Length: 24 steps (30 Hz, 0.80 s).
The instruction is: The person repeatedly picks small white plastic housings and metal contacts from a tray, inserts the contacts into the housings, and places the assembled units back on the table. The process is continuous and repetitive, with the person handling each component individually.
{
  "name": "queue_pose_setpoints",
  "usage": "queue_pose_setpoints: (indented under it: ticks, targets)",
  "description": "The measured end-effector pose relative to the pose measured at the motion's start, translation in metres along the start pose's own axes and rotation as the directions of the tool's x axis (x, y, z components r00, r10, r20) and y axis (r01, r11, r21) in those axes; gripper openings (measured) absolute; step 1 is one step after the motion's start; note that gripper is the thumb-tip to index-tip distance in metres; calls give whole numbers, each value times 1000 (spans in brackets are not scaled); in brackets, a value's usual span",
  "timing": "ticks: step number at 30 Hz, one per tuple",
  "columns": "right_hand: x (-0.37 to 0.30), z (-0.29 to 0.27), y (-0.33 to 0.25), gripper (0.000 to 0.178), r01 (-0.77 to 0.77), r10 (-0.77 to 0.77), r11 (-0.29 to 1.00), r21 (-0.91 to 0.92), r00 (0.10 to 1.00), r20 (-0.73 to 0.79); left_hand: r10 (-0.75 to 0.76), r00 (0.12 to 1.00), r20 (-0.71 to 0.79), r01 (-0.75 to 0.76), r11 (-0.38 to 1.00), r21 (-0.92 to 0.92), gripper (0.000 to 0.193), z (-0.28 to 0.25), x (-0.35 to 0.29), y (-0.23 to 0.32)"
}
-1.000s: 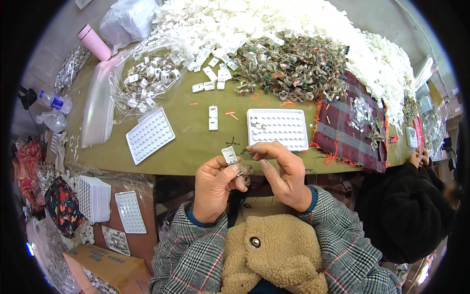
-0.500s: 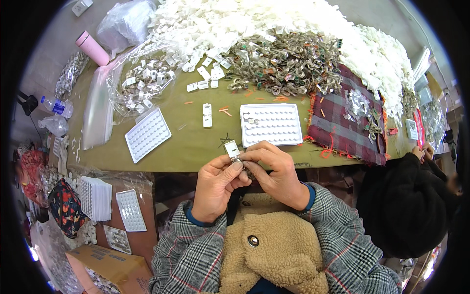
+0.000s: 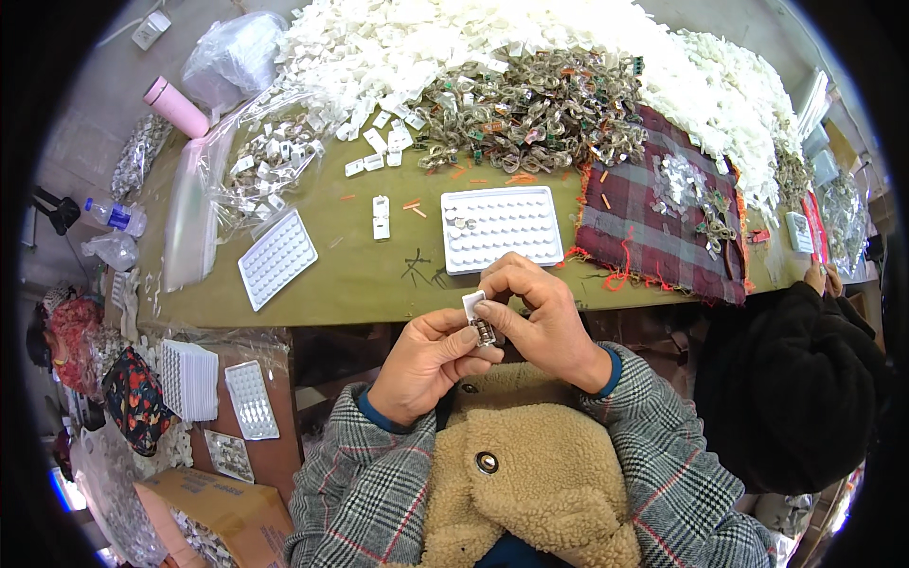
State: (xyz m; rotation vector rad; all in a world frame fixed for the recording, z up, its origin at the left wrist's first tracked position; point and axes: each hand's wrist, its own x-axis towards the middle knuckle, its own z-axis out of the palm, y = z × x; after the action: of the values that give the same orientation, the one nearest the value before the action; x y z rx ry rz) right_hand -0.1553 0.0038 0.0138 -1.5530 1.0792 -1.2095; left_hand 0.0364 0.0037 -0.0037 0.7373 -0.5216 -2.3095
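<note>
A small white plastic case [image 3: 473,299] is held in front of my chest, just off the table's near edge. Its open side faces up and shows dark and metallic parts [image 3: 484,331] inside, too small to name. My left hand [image 3: 422,362] pinches the case from the left. From the right, my right hand [image 3: 552,327] grips it, the thumb pressed on its top. Beyond my hands lies a white studded tray [image 3: 502,269] with a few round silvery pieces [image 3: 461,223] at its left. Left of the tray, a single white case [image 3: 381,218] lies on the green table.
A heap of white plastic pieces [image 3: 379,52] covers the back, with a pile of looped cables [image 3: 530,114] before it. Right of the tray lies a plaid cloth [image 3: 615,222]; left, another studded tray [image 3: 277,260] and a pink bottle [image 3: 177,107]. Another person [image 3: 791,379] sits at right.
The case has turned so its open side with the parts inside faces up, and it sits lower between my fingers. My right thumb has moved onto it. The view has shifted slightly.
</note>
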Motion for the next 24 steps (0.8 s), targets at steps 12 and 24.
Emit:
queue_pose_setpoints:
  ticks: [12,24]
  targets:
    - [-8,2,-12,23,244,-233,947,-209,969,78,59,997,45,-53,991,-120,24,-5,-3,-8]
    - [-9,7,-8,18,695,-698,451,-560,666,264,22,993,113,-2,985,-174,19,-2,-12,-4]
